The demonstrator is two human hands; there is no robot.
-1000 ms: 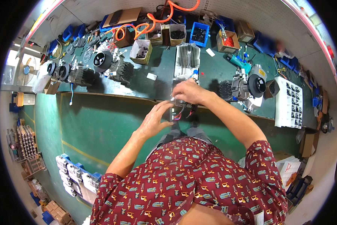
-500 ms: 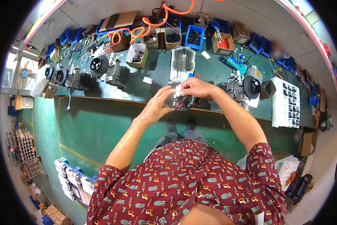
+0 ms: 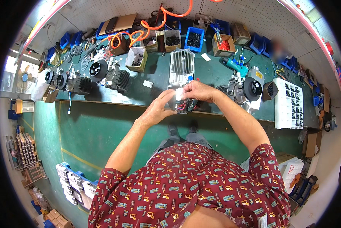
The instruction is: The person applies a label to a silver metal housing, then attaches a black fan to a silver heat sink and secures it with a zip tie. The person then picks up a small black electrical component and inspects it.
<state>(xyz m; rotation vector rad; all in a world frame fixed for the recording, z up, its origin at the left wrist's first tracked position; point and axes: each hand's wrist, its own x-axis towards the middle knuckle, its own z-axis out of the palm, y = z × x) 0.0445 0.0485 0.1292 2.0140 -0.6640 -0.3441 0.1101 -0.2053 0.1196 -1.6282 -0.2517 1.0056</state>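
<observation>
A silver finned metal housing lies on the bench in front of me, its open wiring end towards my body. Red and dark wires show in that near end. My left hand grips the left side of this end, fingertips on its upper part and thumb lower down. From the right, my right hand pinches at a small whitish part among the wires; the fingers hide what exactly they hold. Just beyond the right fingertips is a blue knob or cap.
Finned motor units with black round ends stand at left, another at right. Open boxes and a blue bin of small parts line the back. A teal power drill and white tray lie right. An orange coiled hose hangs above.
Both hands stay at the housing's near end, with only slight finger movement. The whole view has shifted a little.
</observation>
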